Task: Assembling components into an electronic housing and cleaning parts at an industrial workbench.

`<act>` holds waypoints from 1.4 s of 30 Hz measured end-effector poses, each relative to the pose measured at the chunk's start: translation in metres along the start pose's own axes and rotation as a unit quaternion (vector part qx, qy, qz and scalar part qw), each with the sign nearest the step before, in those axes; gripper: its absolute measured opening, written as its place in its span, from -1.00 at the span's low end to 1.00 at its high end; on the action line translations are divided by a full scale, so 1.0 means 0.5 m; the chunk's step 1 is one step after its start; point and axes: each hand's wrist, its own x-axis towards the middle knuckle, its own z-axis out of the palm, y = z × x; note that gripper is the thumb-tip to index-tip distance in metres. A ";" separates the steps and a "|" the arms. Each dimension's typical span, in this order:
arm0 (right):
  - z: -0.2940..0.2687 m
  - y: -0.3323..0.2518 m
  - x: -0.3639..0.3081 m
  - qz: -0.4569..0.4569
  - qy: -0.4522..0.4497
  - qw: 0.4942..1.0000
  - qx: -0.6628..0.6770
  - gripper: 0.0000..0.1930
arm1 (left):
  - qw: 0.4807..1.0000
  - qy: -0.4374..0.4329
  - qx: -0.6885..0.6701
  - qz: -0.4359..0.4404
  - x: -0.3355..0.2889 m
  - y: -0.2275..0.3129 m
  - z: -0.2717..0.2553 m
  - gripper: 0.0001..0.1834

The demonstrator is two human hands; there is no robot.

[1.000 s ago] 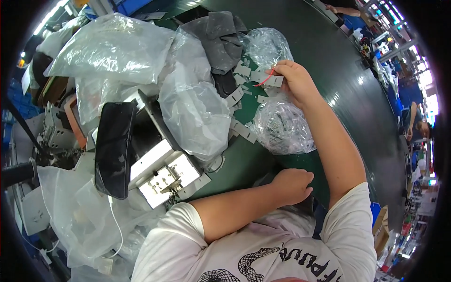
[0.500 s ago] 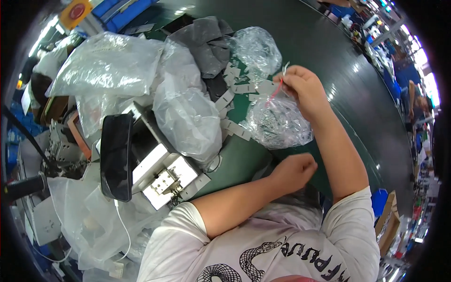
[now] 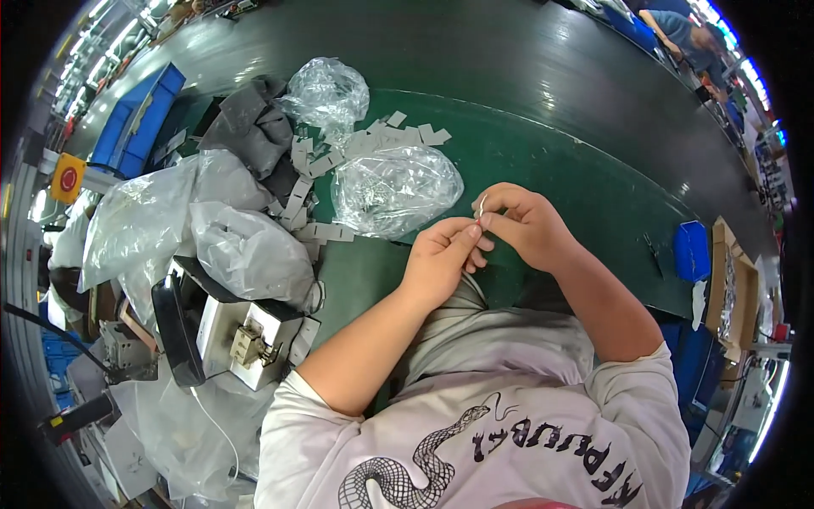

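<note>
At the far left, a yellow square block with a round red button (image 3: 68,178) is seen mounted on a rail. To its right, an open blue plastic bin (image 3: 134,127) is set at the far side, with a large clear plastic bag (image 3: 140,216) lying nearer. A black flat-screened device (image 3: 175,331) is propped up at a tilt, and a thin white cable (image 3: 216,422) is led away from its lower end. Just beside it, a white box-shaped metal housing (image 3: 214,327) is seen, with a small metal fitting fixed on it. Behind this, a cloudy white plastic bag (image 3: 254,254) and a crumpled dark grey cloth (image 3: 246,127) are piled. Small pale grey rectangular tags (image 3: 297,199) are scattered over the green worktop (image 3: 509,140), between and around two crumpled clear plastic bags (image 3: 398,191).

Right of these, near the worktop's closer edge, the left hand (image 3: 441,261) is held with its fingers clamped on a thin red-and-white strand (image 3: 482,204). The strand is also pinched between the thumb and fingers of the right hand (image 3: 527,227), almost touching the left. At the far right, a small blue plastic tray (image 3: 693,250) is placed beside an open brown cardboard box (image 3: 744,284).
</note>
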 end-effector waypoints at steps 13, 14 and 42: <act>0.002 0.024 -0.030 0.051 0.058 0.990 0.121 -0.87 | 0.997 -0.028 0.066 0.018 -0.005 -0.006 0.012 -0.82; 0.004 0.033 -0.031 0.053 0.067 0.984 0.157 -0.87 | 0.997 -0.029 0.067 0.017 -0.006 -0.005 0.013 -0.82; 0.016 0.011 -0.044 0.045 -0.011 0.987 0.153 -0.86 | 0.997 -0.057 -0.038 -0.023 -0.014 0.001 0.003 -0.75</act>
